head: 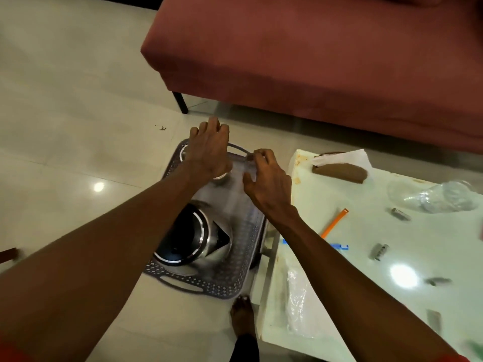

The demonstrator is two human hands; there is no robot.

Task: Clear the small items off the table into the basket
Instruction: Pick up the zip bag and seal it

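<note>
A grey perforated basket (243,267) stands on the floor left of the white table (366,296). Inside it lie a steel kettle (193,239) and a small round metal piece (220,176). Both hands hover over the basket's far end. My right hand (266,178) pinches the edge of a blurred clear plastic sheet (235,189) that hangs over the basket. My left hand (209,150) is palm down with its fingers spread. On the table lie an orange strip (334,222), a blue piece (341,247) and several small metal parts (379,251).
A red sofa (313,61) stands behind, its black leg (180,101) near the basket. A brown tissue box (339,171), a crumpled clear bag (433,197) and a clear wrapper (298,304) are on the table. My foot (243,314) is beside the basket.
</note>
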